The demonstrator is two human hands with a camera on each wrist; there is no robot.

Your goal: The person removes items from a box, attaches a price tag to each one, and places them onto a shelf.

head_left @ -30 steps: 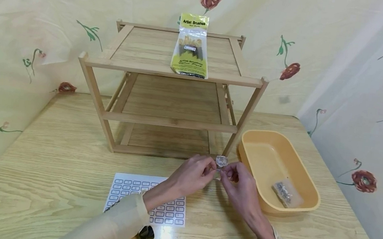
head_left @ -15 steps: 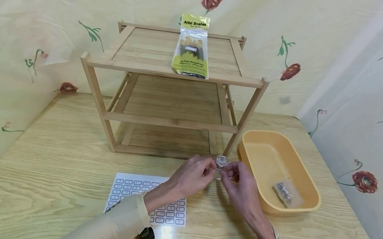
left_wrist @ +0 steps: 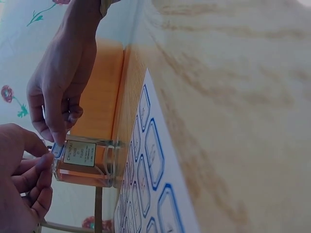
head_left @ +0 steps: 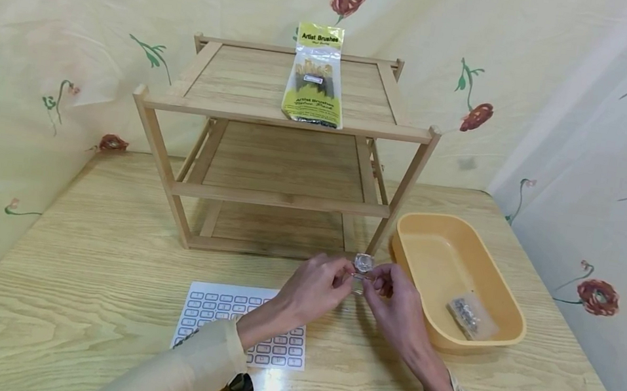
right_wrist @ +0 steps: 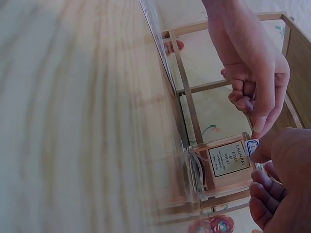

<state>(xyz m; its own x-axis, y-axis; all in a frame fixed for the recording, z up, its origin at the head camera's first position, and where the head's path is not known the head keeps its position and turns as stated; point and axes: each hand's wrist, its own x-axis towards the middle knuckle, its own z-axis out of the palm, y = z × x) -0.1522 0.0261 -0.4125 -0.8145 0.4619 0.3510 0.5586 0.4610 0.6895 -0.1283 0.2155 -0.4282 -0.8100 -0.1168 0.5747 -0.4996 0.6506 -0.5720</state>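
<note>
A clear perfume bottle with pinkish liquid and a pale printed front label stands on the table by the rack's right front leg. My left hand and right hand meet in front of its upper part. Between their fingertips is a small blue-bordered label sticker, pinched at its two ends. In the left wrist view the sticker lies against the bottle just above the printed label; whether it is stuck down I cannot tell. Fingers partly cover the bottle's top in both wrist views.
A sheet of blue-bordered stickers lies under the left forearm. Behind stands a three-tier wooden rack with an Artist Brushes pack on top. To the right, a yellow basin contains a small clear bag of metal pieces.
Both hands stay at the bottle, with the sticker still between their fingertips. Only a very slight shift of the head view is visible.
</note>
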